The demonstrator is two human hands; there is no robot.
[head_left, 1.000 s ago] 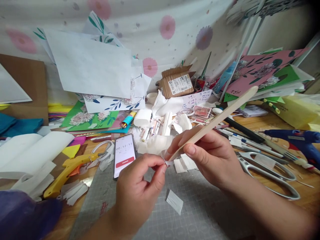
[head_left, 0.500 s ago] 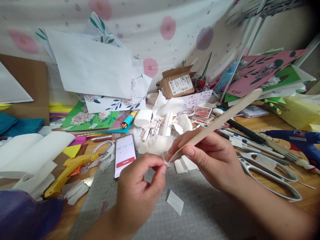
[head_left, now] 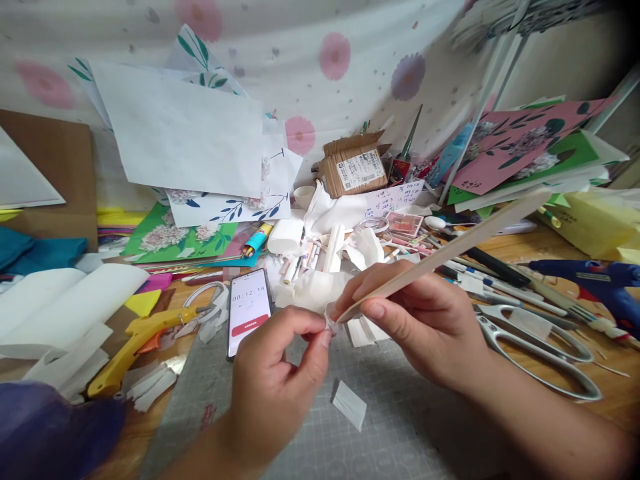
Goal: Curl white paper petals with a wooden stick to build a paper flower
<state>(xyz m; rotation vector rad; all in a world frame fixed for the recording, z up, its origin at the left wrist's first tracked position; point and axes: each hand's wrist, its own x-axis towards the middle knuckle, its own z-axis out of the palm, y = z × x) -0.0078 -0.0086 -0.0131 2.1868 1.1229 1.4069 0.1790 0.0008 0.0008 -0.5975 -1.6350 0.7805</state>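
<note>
From here most of the paper [head_left: 331, 320] is hidden: only a small crumpled white bit shows among the fingertips, and I can't make out its shape. The low end of the stick [head_left: 465, 247] is hard to read too, so I can't tell whether it presses on the paper or stops just short. The scissors [head_left: 540, 353] show only their handles, the rest lost behind the right hand [head_left: 430, 327].

The stick is pale, flat and long, its axis slanting from the paper up and off to the person's right, the rounded top end a little blurred.

Its lower part lies between the right thumb and the other right fingers, which pinch it firmly; most of its length juts out past them. The left hand [head_left: 280, 380] pinches the paper between thumb and index finger, at the very tips, above the mat [head_left: 400, 427]. Right fingertips sit just beside it.
</note>
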